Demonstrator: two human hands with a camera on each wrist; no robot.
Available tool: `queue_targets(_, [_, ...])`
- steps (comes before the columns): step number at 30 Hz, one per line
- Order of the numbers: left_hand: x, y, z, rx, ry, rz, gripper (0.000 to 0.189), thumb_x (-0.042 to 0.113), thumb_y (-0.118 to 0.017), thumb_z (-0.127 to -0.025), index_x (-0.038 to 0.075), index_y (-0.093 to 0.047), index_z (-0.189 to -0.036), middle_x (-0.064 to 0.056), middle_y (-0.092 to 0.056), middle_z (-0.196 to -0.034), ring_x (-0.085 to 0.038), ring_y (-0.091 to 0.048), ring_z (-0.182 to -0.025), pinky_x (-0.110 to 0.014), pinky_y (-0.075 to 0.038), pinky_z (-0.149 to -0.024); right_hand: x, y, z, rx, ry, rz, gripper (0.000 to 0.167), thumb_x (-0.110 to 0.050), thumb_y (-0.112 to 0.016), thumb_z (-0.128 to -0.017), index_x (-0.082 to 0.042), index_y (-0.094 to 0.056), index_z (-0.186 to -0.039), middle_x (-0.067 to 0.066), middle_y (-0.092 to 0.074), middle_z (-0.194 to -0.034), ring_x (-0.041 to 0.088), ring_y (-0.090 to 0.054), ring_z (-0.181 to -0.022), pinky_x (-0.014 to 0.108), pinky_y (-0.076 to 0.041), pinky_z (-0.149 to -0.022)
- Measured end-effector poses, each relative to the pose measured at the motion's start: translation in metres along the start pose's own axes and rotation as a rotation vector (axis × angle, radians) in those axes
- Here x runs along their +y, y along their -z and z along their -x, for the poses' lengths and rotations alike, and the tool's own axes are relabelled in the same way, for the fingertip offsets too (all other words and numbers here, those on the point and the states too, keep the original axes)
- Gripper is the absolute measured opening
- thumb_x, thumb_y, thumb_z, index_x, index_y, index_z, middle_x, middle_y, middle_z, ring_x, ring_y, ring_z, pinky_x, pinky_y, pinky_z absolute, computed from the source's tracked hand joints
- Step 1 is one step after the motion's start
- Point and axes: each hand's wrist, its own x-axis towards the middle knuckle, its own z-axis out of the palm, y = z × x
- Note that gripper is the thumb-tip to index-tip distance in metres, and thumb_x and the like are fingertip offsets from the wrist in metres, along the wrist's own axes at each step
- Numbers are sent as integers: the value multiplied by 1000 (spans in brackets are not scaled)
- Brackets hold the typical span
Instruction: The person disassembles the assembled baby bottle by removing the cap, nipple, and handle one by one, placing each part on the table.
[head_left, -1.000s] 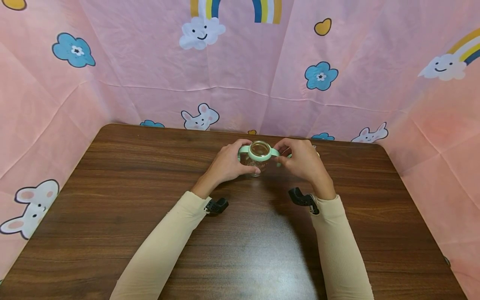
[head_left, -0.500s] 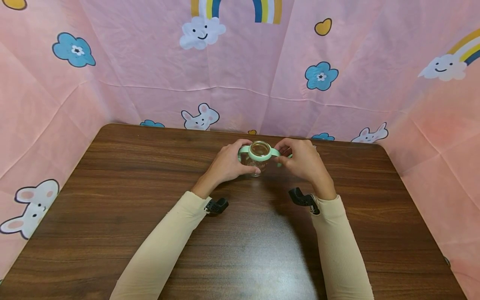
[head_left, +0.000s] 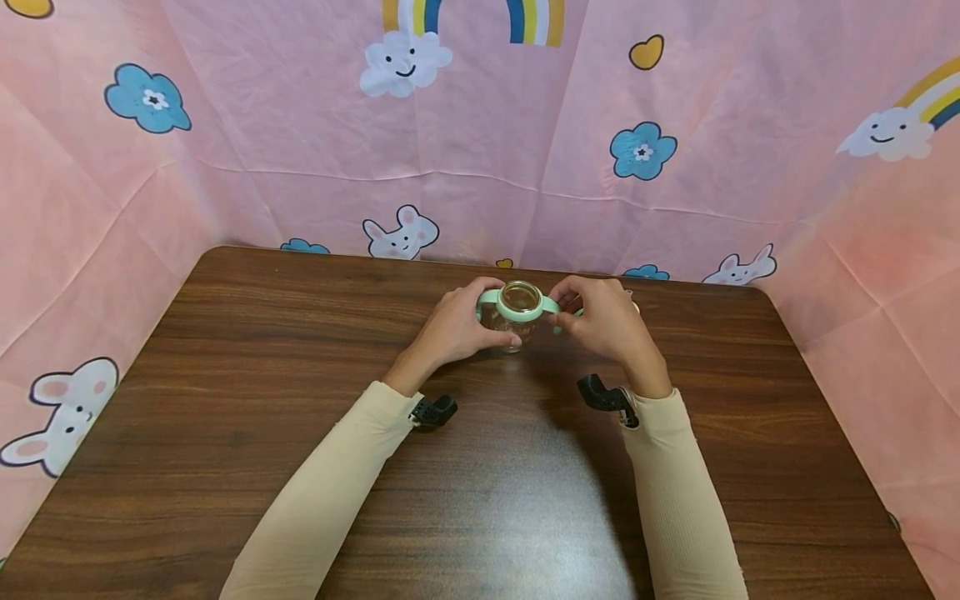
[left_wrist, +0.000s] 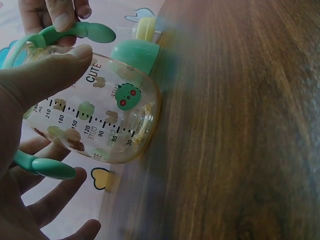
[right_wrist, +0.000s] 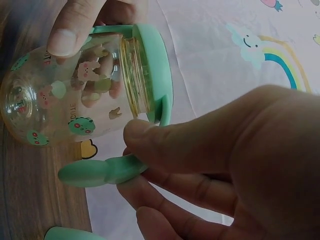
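A clear, amber-tinted baby bottle (left_wrist: 107, 107) with printed animals and measuring marks stands upright on the table. Its top is uncovered, and a mint-green handle ring (right_wrist: 157, 65) sits around the neck. My left hand (head_left: 459, 325) grips the bottle, thumb across the near side and fingers behind it; the left handle (left_wrist: 52, 168) lies among those fingers. With thumb and fingers, my right hand (head_left: 606, 318) pinches the right handle (right_wrist: 102, 171) of the ring. A green rounded piece (left_wrist: 137, 56) with a yellow part lies just beyond the bottle, mostly hidden by my right hand in the head view.
The brown wood-grain table (head_left: 480, 483) spreads out to both sides and toward me. Pink patterned cloth (head_left: 480, 125) hangs close behind its back edge and along the sides. Each wrist carries a black camera mount (head_left: 433, 412).
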Motion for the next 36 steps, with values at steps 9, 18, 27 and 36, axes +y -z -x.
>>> queue_targets(9, [1,1,0,9,2,-15,94,47,-101,-79,18,-57,-156,-8,-68,-142,-38,-56,-135,-58,-47,-109,0,0,-1,-5,-9,2,13,-5,-84,-96,-4,-79,-107,8,-80,-93,26,-78,-89,48,-59,-77])
queue_targets(18, [1,1,0,8,16,-16,94,46,-102,-78,19,-57,-156,-8,-68,-143,-40,-54,-137,-58,-47,-110,-2,2,-1,-5,-3,7,12,-7,-85,-96,-5,-79,-106,7,-80,-92,25,-78,-88,47,-58,-76])
queue_targets(27, [1,1,0,5,1,-15,93,45,-102,-79,18,-57,-156,-8,-68,-144,-40,-54,-137,-59,-46,-112,-3,2,-1,-20,-12,-8,12,-5,-84,-96,-4,-77,-106,8,-79,-93,27,-77,-90,49,-57,-81])
queue_targets(36, [1,1,-1,3,3,-17,94,46,-102,-79,18,-57,-156,-9,-68,-144,-40,-55,-137,-58,-46,-111,0,1,-2,-44,0,-51,16,-4,-84,-97,-3,-75,-110,9,-78,-97,27,-74,-93,49,-58,-84])
